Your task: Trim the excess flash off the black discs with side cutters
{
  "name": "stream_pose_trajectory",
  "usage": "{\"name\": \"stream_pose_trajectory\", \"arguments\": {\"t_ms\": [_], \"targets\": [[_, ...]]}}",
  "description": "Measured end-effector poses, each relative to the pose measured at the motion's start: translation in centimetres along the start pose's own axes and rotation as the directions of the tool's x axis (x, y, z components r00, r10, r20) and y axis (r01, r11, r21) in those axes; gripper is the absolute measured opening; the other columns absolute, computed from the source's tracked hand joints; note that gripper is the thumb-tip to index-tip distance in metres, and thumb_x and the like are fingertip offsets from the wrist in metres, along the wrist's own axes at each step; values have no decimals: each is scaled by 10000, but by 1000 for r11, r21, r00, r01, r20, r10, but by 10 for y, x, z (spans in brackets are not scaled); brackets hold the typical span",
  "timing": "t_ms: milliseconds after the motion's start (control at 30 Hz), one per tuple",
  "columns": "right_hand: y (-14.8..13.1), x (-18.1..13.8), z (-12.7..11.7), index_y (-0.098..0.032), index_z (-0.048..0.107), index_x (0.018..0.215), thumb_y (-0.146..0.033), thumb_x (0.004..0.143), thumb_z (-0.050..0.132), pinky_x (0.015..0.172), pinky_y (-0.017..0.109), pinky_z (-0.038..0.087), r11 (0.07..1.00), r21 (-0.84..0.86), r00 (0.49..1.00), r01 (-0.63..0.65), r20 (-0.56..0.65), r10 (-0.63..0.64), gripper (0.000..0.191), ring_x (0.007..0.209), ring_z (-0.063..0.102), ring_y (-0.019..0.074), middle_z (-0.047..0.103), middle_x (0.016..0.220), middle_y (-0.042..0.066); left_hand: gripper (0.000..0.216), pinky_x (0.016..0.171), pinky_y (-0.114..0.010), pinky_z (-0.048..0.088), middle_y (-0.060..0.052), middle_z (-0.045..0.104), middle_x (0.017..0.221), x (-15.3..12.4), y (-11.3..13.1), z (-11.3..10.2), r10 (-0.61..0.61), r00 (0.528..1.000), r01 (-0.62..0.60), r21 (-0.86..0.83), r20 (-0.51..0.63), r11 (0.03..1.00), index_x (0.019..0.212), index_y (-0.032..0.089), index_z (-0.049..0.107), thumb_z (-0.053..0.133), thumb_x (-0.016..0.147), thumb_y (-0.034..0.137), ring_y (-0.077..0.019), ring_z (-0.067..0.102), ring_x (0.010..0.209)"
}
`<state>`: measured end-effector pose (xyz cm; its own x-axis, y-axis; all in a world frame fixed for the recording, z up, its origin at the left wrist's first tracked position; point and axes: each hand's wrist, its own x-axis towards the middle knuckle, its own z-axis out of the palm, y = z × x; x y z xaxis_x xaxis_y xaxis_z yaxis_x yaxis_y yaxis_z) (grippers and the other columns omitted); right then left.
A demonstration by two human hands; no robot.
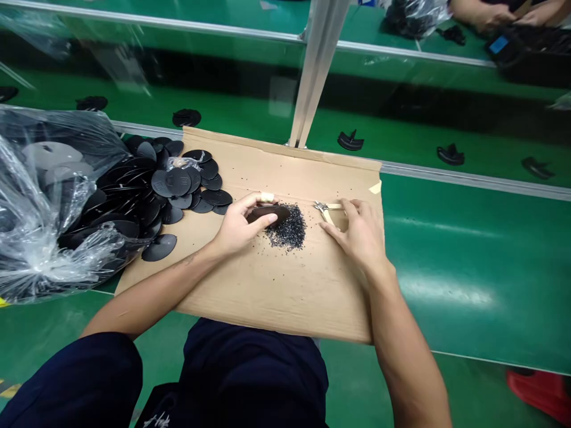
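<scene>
My left hand [245,223] is closed on a black plastic disc [272,212], thumb on its near side, with pale tape round one finger. The disc is tilted above a heap of small black plastic scraps [292,229] on a cardboard sheet [276,291]. In my right hand [360,232] is a pair of side cutters [328,211] with pale handles, its jaws pointing left toward the heap and apart from the disc. Many loose black discs [178,181] lie at the cardboard's left side.
A clear plastic bag [57,238] of discs stands at the left. Behind the cardboard run a metal rail and an upright post [314,77]. Black parts [350,141] sit spaced along the green surface beyond. Another person's hands [495,18] are at the far right.
</scene>
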<state>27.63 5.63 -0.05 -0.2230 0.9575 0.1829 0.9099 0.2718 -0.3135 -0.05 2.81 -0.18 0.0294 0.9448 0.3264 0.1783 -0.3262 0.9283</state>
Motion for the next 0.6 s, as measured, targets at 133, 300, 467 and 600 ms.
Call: {"name": "stream_pose_trajectory", "arguments": {"t_ms": [133,300,467,600], "targets": [[-2,1,0,-173,715,1176,-500,915,627,896,531,523,992,128,999,-15,-28,18,428,1018,634,347,649,1127,174,264,883,-296,600,-79,788,1027,-2,-2,3,18,997,-13,-63,79,998,1003,154,758,762,849,368,-175,742,949],[-27,-1,-6,-209,698,1181,-468,962,575,841,415,542,829,558,999,29,-33,-13,360,951,653,240,680,1083,106,220,882,-281,604,-74,794,1032,-3,2,5,53,991,-38,-120,122,992,1027,174,783,760,859,314,-173,752,972],[-50,-8,-12,-227,679,1092,-467,1021,477,789,360,535,651,757,984,55,71,-165,322,879,647,190,689,979,56,259,876,-300,600,-78,797,996,-3,2,3,43,993,-32,-98,112,995,1001,174,793,773,854,386,-183,750,942],[-55,-12,-13,-216,650,1044,-431,966,588,743,352,519,735,638,965,228,-46,-259,236,892,630,207,666,988,70,283,882,-302,593,-73,800,983,-3,2,3,40,995,-32,-85,94,996,993,168,794,785,844,409,-187,750,929]]}}
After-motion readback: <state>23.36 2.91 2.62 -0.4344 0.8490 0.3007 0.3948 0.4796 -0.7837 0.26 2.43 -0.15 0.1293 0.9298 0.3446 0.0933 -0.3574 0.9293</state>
